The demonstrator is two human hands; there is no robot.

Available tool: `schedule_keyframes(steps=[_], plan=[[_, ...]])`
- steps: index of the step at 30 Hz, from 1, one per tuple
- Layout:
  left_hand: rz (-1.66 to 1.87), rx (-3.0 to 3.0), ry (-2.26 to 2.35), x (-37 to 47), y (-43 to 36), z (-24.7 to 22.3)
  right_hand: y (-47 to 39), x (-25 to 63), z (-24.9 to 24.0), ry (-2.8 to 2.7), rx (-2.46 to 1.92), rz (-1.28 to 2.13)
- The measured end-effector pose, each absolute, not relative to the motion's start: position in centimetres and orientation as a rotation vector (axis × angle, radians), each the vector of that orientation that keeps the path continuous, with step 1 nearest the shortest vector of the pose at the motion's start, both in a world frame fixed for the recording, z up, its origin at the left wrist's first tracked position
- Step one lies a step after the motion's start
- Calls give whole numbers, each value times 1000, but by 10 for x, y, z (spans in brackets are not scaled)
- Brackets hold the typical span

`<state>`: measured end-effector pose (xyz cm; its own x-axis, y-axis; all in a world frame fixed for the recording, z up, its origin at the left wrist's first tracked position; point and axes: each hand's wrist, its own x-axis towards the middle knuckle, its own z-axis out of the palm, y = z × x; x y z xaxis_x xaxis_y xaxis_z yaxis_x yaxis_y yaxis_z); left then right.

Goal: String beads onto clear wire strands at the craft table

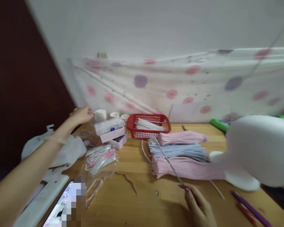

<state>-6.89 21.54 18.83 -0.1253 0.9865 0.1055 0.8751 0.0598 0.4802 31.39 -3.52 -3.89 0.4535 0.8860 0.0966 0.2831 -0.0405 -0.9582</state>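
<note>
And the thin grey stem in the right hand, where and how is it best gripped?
Probably a fingertip pinch on the stem's near end, coming from the near side, where the right hand has it: it is long and slender, slanting away toward the red basket.

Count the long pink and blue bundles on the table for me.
3: a slimmer pink bundle at the back, a blue bundle in the middle, and a wider pink bundle in front. More could hide behind the white rounded form.
</note>
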Motion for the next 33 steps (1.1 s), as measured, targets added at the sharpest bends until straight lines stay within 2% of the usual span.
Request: schedule_keyframes(steps=[4,6,10,14,19,24,28,33], plan=[[625,2002,1506,9,145,163,-30,290,-28,-825,-1328,1003],[688,1762,1146,53,107,133,-29,276,-24,-721,-1184,1152],[881,1363,761,117,54,74,-36,252,-27,-685,-1034,1308],[982,1150,628,129,34,50,-51,248,-24,-900,-1094,1181],[856,1114,475,115,18,45,-40,258,23,-1036,-1111,770],[805,1155,454,114,2,49,-10,249,60,-1045,-939,919],[849,1222,546,113,-4,47,-2,244,61,-1024,-886,958],[784,1492,867,92,-11,24,2,260,64,-919,-737,865]])
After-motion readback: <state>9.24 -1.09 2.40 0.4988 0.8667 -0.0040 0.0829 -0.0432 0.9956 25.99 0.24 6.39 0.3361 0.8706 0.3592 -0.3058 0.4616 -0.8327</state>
